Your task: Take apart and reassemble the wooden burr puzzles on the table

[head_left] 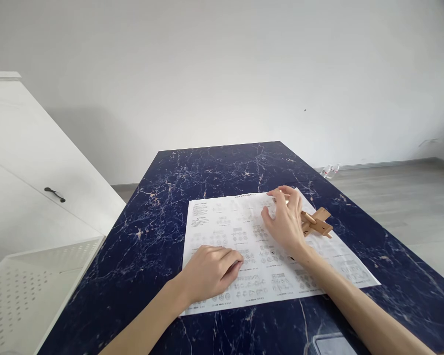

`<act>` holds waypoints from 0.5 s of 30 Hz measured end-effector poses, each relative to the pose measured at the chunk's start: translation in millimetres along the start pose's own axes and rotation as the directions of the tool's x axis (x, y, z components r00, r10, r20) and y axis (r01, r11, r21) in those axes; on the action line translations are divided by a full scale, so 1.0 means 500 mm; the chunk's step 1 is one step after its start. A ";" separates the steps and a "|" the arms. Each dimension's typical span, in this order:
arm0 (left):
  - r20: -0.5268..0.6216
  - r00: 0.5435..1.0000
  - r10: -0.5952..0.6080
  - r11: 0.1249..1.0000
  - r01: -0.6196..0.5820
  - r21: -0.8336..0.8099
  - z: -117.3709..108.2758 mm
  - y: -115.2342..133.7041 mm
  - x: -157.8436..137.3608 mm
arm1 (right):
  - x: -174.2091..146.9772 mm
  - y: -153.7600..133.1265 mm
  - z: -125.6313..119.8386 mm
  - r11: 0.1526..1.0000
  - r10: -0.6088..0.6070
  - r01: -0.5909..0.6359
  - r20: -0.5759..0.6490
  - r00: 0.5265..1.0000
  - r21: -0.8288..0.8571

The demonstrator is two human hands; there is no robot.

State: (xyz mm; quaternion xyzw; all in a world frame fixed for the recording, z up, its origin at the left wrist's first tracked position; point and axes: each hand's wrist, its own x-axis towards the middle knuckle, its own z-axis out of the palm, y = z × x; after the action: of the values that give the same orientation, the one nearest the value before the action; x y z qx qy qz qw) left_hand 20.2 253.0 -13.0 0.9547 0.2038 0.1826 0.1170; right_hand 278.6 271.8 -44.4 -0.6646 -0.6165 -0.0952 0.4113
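My left hand (215,271) rests on a printed paper sheet (207,236), fingers curled in and thumb alongside; nothing shows in it, though the palm is hidden. Near the sheet's far edge, my right hand (286,222) arches over it with thumb and fingers apart. Beneath those fingers a light wooden piece (287,197) shows in part; whether they touch it I cannot tell. Just right of this hand lies a crossed wooden puzzle assembly (320,224) of flat slats and round pegs, partly covered by the hand. Small diagrams and text fill the sheet.
The sheet lies on a dark blue marble-patterned table (207,170). A phone-like object (332,344) is cut off at the near edge, beside my right forearm. On the left stands a white cabinet (29,148) with a dark handle. Clear plastic bottles (329,171) are on the floor beyond.
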 end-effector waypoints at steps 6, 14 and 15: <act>0.002 1.000 0.001 1.000 -0.001 -0.001 -0.001 0.000 0.000 | 0.018 0.036 -0.001 0.997 0.057 -0.059 -0.048 0.997 -0.057; -0.005 1.000 0.010 1.000 -0.010 0.003 0.002 -0.001 -0.002 | 0.014 0.068 0.010 0.994 0.103 -0.100 0.069 0.992 -0.038; -0.002 1.000 0.007 1.000 -0.007 0.005 0.002 -0.001 -0.002 | 0.013 0.069 0.011 0.994 0.099 -0.096 0.081 0.992 -0.043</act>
State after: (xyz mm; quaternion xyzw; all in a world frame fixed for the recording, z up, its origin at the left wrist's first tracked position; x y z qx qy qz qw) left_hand 19.5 253.1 -14.5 0.9555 0.2011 0.1835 0.1136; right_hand 309.0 283.4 -58.7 -0.7051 -0.5979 -0.0592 0.3764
